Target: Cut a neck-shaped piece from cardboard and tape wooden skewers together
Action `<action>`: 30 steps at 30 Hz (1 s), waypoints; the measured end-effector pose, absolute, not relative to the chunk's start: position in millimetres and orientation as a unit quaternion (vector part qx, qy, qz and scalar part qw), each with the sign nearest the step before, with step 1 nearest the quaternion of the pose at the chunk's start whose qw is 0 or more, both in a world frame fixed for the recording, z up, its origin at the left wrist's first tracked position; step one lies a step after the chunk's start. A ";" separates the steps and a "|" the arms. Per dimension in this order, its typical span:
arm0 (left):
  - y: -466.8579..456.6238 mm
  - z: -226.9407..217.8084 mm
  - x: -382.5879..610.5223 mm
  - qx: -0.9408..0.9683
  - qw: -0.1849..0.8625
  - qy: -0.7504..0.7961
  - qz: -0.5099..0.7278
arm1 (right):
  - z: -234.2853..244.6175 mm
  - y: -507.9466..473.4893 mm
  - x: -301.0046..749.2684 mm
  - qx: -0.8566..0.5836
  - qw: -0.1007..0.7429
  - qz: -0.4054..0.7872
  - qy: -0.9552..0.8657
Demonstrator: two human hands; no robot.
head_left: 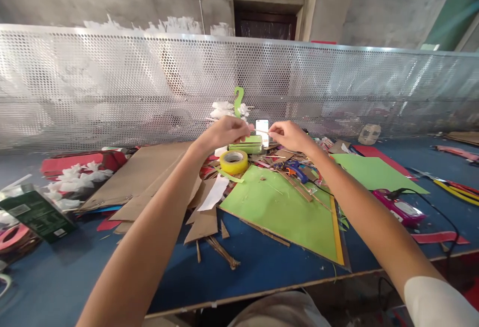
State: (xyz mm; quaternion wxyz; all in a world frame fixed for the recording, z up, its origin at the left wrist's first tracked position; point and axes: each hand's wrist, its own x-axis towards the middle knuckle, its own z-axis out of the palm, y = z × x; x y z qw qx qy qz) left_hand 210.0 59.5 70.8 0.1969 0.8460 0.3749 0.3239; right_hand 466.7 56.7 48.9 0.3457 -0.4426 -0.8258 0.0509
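Both arms reach forward over the table. My left hand (pixel 230 132) is closed in a pinch, and so is my right hand (pixel 288 135), a short gap to its right. A thin pale strand (pixel 261 131) seems to run between the two sets of fingertips; its material is too small to tell. Behind the gap stands a phone (pixel 263 126) with a lit screen. Below my left hand lie a light-green box-like piece (pixel 245 145) and a roll of yellow tape (pixel 234 162). White crafted flowers (pixel 222 109) and a green curled paper shape (pixel 238 100) rise behind it.
A green sheet (pixel 280 207) covers the middle of the blue table (pixel 187 287). On it rests a blue glue gun (pixel 297 171). Cardboard sheets (pixel 149 167) lie left; a magenta device (pixel 399 208) and yellow-handled scissors (pixel 456 189) lie right. A perforated metal panel (pixel 112 87) stands behind.
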 end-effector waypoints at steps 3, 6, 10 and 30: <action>71.1 55.5 214.3 0.850 0.205 0.413 0.254 | 43.2 65.8 469.6 -0.435 0.365 0.084 -0.819; 83.0 34.0 223.3 0.836 0.259 0.342 0.343 | 38.3 67.9 463.9 -0.417 0.379 0.124 -0.817; 88.6 14.1 233.3 0.764 0.365 0.292 0.445 | 34.1 66.4 453.3 -0.405 0.395 0.166 -0.808; 105.1 7.9 244.2 0.788 0.341 0.309 0.410 | 21.3 81.9 448.9 -0.381 0.418 0.118 -0.816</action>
